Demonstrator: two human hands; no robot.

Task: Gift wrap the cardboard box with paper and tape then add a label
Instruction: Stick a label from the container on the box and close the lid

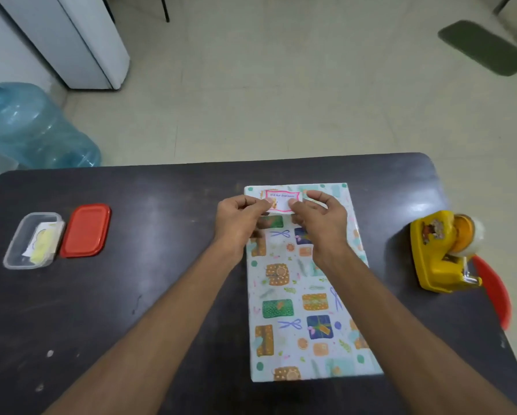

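Label [282,202] is pinched by my left hand [239,224] and right hand [321,218] over the far end of the wrapped box [299,295].

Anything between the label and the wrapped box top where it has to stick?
Nothing visible. The left hand and right hand pinch the label over the far end of the wrapped box; only its paper shows there.

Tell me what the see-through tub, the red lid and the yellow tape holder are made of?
The tub looks like clear plastic: paper slips inside show through its wall. The red lid seems smooth plastic, with a sheen. The yellow tape holder is probably hard, glossy plastic, given its moulded shape.
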